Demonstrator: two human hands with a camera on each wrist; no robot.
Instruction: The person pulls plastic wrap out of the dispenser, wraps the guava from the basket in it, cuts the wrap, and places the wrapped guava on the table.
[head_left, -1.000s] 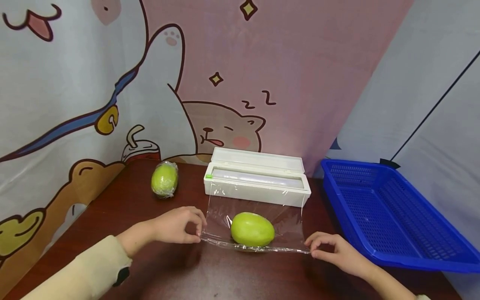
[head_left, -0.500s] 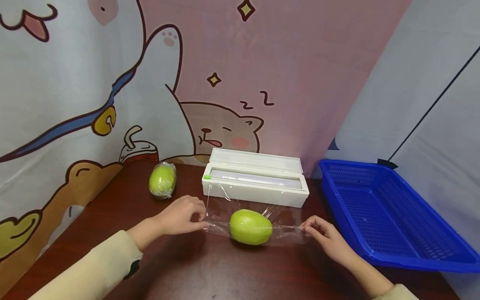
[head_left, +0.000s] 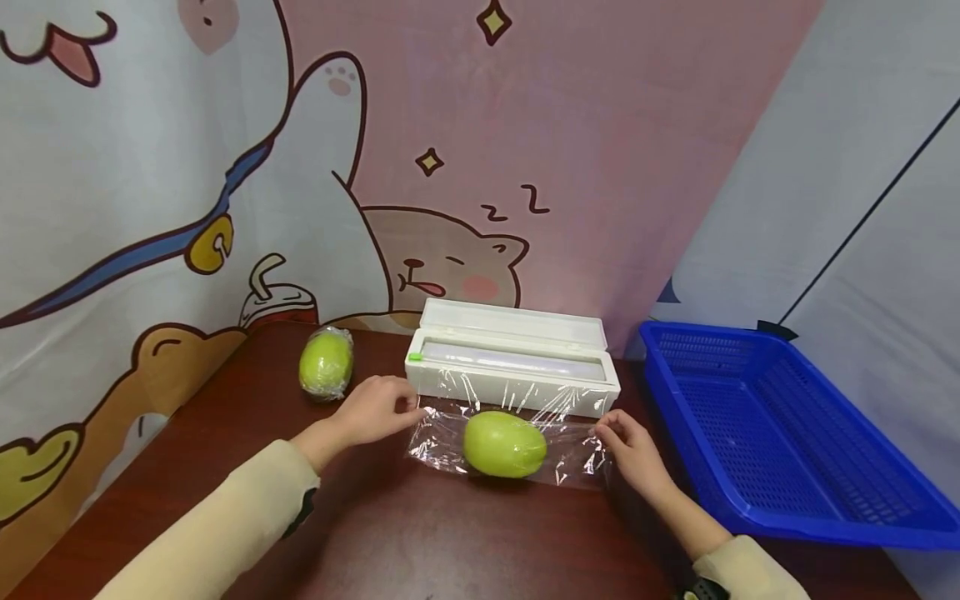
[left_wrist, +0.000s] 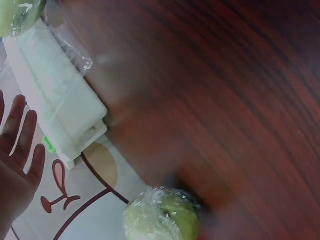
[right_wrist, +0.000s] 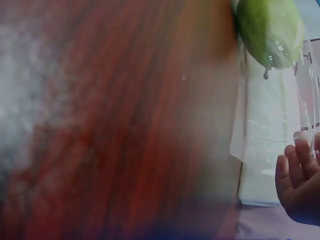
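A smooth green oval fruit (head_left: 505, 444) lies on a sheet of cling film (head_left: 442, 446) on the table, and the film's front part is folded back over it. My left hand (head_left: 378, 410) pinches the film's left corner near the dispenser. On the other side, my right hand (head_left: 633, 454) pinches the right corner between thumb and fingers. The film runs from the white cling film dispenser (head_left: 510, 392), whose lid stands up behind the roll. In the right wrist view, film strands reach the fingertips (right_wrist: 301, 142). The left thumb is hidden in the left wrist view.
A second green fruit (head_left: 326, 363), wrapped in film, sits at the back left. At the right stands a blue plastic basket (head_left: 697, 442) with perforated sides. A cartoon-printed cloth (head_left: 600, 167) hangs behind the dark red-brown table (head_left: 450, 550).
Both hands have moved away from me, toward the dispenser, carrying the film's front edge up and over the fruit. Creases now show in the film between fruit and dispenser.
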